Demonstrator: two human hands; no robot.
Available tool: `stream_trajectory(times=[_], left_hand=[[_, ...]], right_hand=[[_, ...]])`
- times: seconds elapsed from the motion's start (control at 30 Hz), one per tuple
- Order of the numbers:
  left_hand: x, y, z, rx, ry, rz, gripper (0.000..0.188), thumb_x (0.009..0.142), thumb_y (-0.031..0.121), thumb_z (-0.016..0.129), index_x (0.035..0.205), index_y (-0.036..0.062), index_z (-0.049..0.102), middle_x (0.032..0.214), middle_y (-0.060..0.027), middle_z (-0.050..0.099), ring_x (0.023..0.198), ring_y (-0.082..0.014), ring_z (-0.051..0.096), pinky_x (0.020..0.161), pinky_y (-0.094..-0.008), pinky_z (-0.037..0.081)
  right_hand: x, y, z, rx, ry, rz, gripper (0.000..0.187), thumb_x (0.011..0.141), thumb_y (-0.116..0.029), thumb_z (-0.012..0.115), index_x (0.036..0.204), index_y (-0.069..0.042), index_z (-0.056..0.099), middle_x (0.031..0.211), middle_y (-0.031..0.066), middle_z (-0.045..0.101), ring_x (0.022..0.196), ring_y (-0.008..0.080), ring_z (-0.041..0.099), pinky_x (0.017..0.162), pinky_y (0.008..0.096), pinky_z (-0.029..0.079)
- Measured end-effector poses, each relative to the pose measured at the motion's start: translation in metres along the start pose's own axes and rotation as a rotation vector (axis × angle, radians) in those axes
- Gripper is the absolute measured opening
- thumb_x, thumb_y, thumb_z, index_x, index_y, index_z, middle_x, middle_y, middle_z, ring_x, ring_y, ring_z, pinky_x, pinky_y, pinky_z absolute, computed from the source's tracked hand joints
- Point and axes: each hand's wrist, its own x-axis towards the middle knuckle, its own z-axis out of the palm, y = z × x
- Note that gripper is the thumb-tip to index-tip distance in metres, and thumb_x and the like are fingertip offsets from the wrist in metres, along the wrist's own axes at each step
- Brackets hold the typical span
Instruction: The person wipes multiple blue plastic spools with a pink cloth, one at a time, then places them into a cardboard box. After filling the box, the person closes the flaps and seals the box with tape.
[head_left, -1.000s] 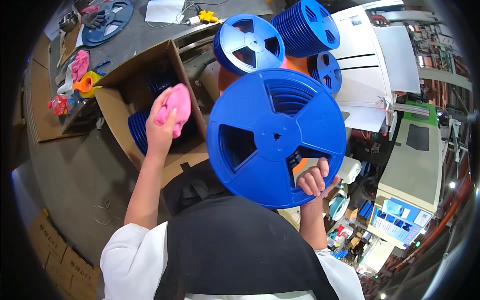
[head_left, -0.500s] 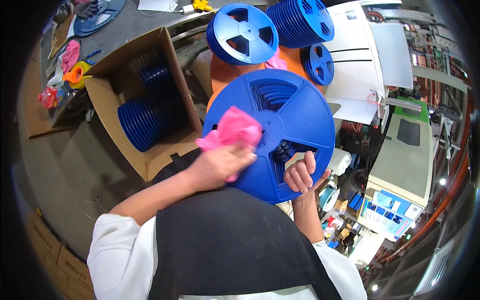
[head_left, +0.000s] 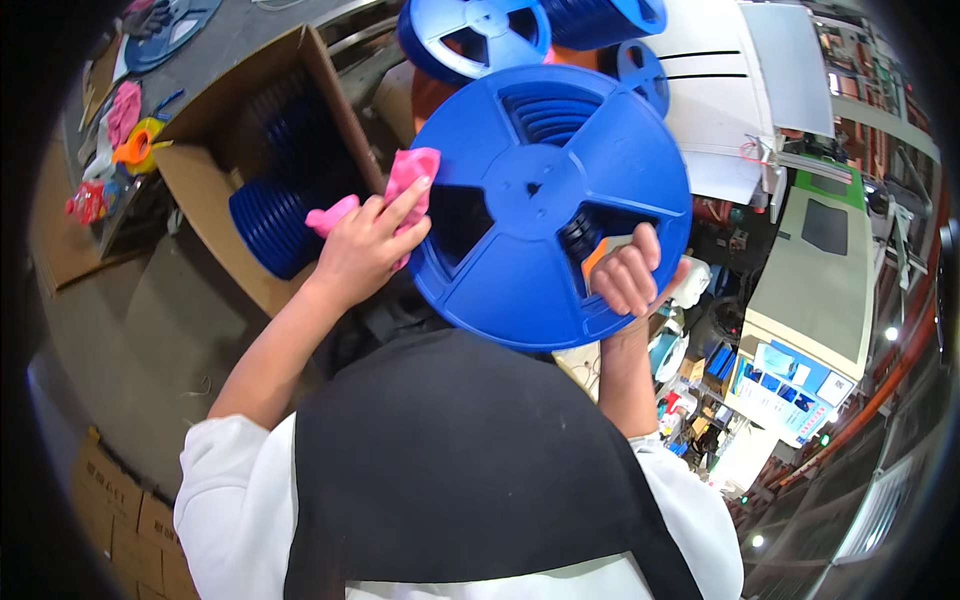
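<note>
The right hand curls through a window of a large round blue plastic reel, gripping its rim before the black apron. The left hand clutches a crumpled pink cloth by the reel's left edge. Dark printing marks the brown cardboard cartons, lower left.

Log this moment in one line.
right hand: grips blue reel; left hand: holds pink cloth near reel's left edge; at left: cardboard box
</note>
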Motion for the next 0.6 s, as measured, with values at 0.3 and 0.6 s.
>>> stream_trajectory(times=[0.3,0.6], left_hand=[[0.003,-0.008,-0.024,0.114,0.129,0.055,0.034,0.067,0.005,0.069,0.100,0.0086,0.063,0.137,-0.0107,0.053,0.092,-0.0266,0.057,0.083,-0.0380,0.050],[-0.055,-0.004,-0.046,-1.685,0.123,-0.787,0.022,0.086,0.010,0.067,0.106,0.0021,0.062,0.112,-0.0144,0.065,0.101,-0.0211,0.063,0.090,-0.0341,0.050]], right_hand=[[0.029,-0.023,-0.013,-0.045,0.073,0.023,0.041,0.094,-0.042,0.058,0.107,-0.005,0.046,0.073,0.0027,0.055,0.064,0.0128,0.057,0.059,0.0307,0.047],[0.033,-0.006,-0.011,-0.372,0.469,0.131,0.043,0.095,-0.033,0.054,0.124,-0.001,0.050,0.092,0.0070,0.057,0.083,0.0196,0.056,0.074,0.0349,0.050]])
